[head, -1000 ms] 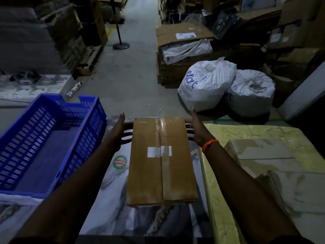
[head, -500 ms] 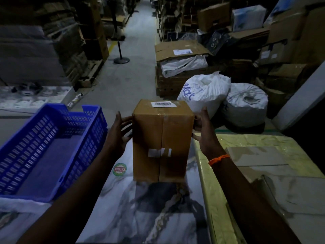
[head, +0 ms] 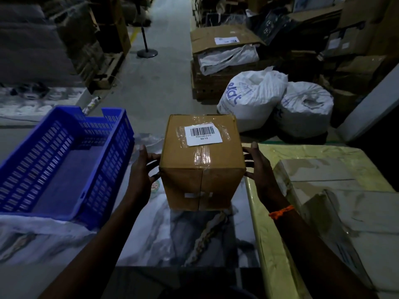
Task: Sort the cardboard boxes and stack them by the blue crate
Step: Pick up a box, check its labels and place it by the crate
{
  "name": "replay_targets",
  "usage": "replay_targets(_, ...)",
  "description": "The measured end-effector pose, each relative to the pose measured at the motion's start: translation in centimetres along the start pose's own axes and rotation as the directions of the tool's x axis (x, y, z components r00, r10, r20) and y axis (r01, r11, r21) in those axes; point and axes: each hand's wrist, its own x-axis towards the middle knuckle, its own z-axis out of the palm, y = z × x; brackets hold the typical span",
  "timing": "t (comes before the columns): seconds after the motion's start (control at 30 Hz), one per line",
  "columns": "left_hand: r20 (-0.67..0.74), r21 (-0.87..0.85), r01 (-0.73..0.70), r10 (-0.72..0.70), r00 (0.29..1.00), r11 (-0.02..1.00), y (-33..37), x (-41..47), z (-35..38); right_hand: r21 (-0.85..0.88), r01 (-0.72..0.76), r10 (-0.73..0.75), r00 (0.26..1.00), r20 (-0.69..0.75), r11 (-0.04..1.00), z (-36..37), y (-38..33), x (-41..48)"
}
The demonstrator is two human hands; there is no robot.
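A brown taped cardboard box [head: 201, 169] stands on end on the marbled table [head: 183, 238], a white barcode label on its upper face. My left hand [head: 142, 171] presses its left side and my right hand [head: 262, 171], with an orange wristband, presses its right side. The blue crate [head: 62, 165] sits just left of the box, with nothing inside it. The fingers of both hands are partly hidden behind the box.
A yellow-wrapped slab [head: 323, 160] carrying flat pale boxes [head: 354, 212] lies to the right. Beyond the table are two white sacks [head: 254, 98], a stack of flat cartons [head: 224, 61], a post stand [head: 146, 53] in the aisle, and pallets of goods on both sides.
The box lay flat on the table a second ago. Both hands tipped it up onto its end, and the labelled face now points upward toward me.
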Motion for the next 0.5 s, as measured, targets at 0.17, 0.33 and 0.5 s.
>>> replay_targets(0.17, -0.008, 0.255, -0.139, 0.145, 0.989, 0.957, 0.9, 1.8, -0.1, -0.144, 0.072, -0.083, 0.994, -0.069, 0.987, -0.5, -1.1, 2.4)
replay_targets(0.33, 0.373, 0.699, -0.545, 0.415, 0.830, 0.463, 5.1, 4.7, 4.5, -0.658, 0.418, -0.464, 0.878, 0.116, 0.627, 2.7, -4.3, 5.8)
replay_targets(0.5, 0.593, 0.803, -0.596, 0.083, 0.801, 0.012, 4.1, 7.7, 7.9, -0.850, 0.463, -0.247, 0.880, 0.406, 0.252, 6.9, -3.8, 7.9)
